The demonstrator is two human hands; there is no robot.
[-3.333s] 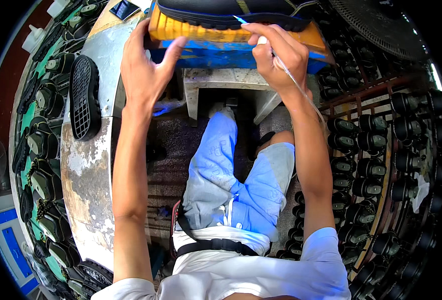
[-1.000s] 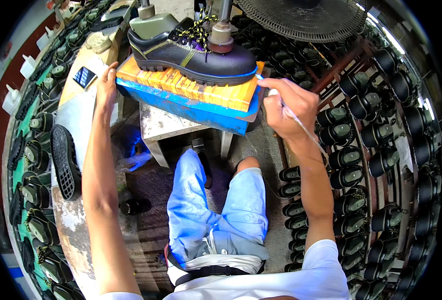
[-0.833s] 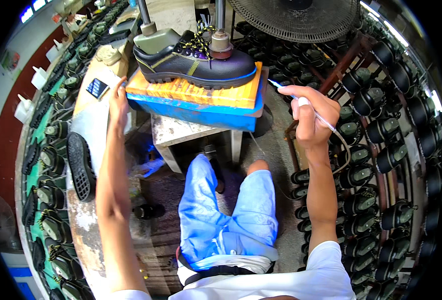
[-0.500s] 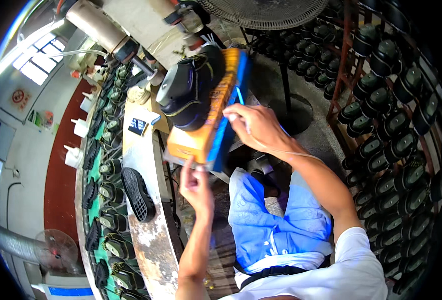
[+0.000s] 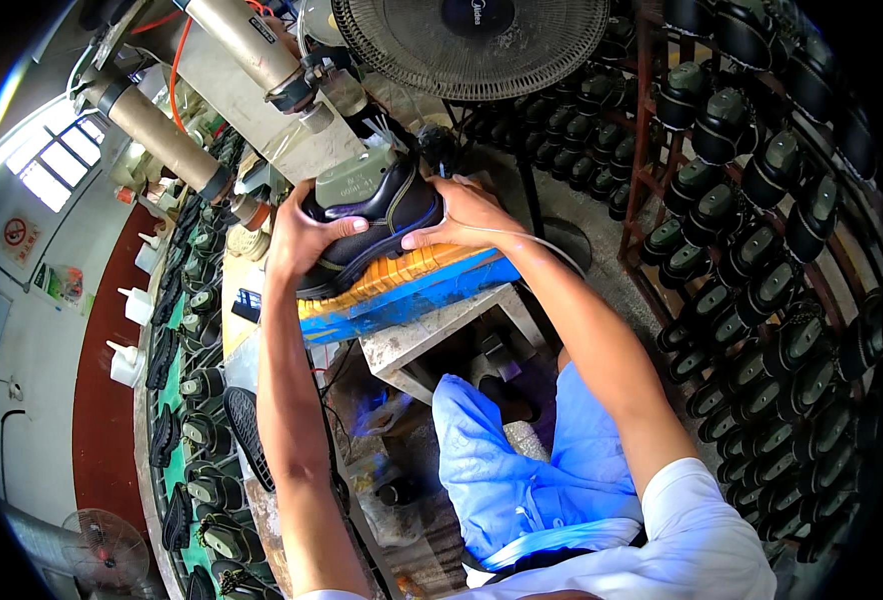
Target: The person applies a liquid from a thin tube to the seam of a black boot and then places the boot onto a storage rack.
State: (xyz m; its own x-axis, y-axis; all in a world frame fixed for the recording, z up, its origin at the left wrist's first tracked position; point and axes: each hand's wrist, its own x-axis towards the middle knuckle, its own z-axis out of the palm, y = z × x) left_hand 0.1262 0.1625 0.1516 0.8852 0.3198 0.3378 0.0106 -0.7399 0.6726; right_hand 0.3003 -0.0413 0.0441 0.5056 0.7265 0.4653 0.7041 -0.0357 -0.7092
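Observation:
A black shoe [image 5: 394, 220] with a pale green last in its top sits on an orange-and-blue padded block [image 5: 412, 292]. My left hand [image 5: 302, 232] wraps round the shoe's left end, thumb laid along its side. Round the other end is my right hand [image 5: 467, 212], its thumb low near the sole edge. Both hands grip the shoe at the same time. Part of a loose black sole [image 5: 246, 425] on the bench shows beside my left forearm, which hides the rest.
Metal press cylinders [image 5: 157, 135] hang over the bench's far end. A conveyor with lasted shoes [image 5: 207, 435], soles and white bottles [image 5: 127, 362] runs along the left. Racks of shoes [image 5: 752, 310] stand at right, and a large round fan [image 5: 472, 45] at the far side.
My hands have left the block's near end and right side and now clasp the shoe from both ends. The block and shoe lie turned more crosswise, and the view has shifted.

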